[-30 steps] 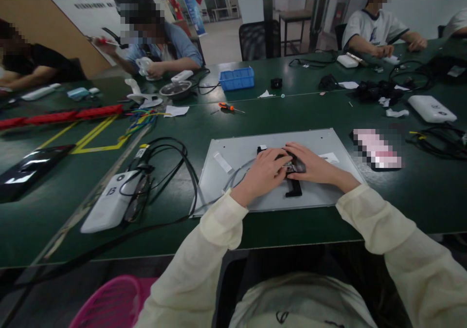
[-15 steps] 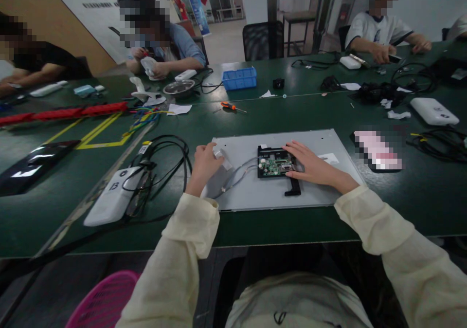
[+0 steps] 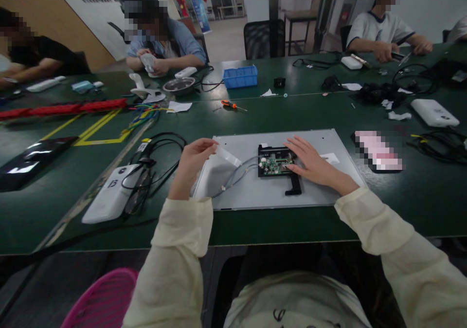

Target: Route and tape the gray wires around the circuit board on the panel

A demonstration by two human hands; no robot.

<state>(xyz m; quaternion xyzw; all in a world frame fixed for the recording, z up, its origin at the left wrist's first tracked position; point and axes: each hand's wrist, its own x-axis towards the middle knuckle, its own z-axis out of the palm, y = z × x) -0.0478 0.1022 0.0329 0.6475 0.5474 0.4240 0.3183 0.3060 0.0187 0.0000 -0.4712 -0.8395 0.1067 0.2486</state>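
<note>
A flat grey panel [image 3: 241, 194] lies on the green table in front of me. On it sits a black frame [image 3: 295, 186] with a green circuit board [image 3: 272, 165] inside, and thin grey cables [image 3: 233, 178] run left from the board. My left hand [image 3: 197, 160], fingers pinched, grips one end of a translucent strip of tape [image 3: 229, 156] above the panel's left side; the strip's other end reaches down to the panel near the cables. My right hand [image 3: 310, 162] rests with fingers spread over the right part of the black frame and the board's edge.
Left of the panel lie a white power bank [image 3: 111, 191] and coiled black cable [image 3: 168, 138]. A phone [image 3: 379, 150] is to the right. Farther back are an orange screwdriver [image 3: 233, 105], a blue basket [image 3: 240, 78] and a metal bowl [image 3: 179, 85]. Several people sit around the table.
My left hand has moved left and slightly up, drawing the tape out into a longer visible strip. My right hand stays on the black frame, its fingers shifted slightly.
</note>
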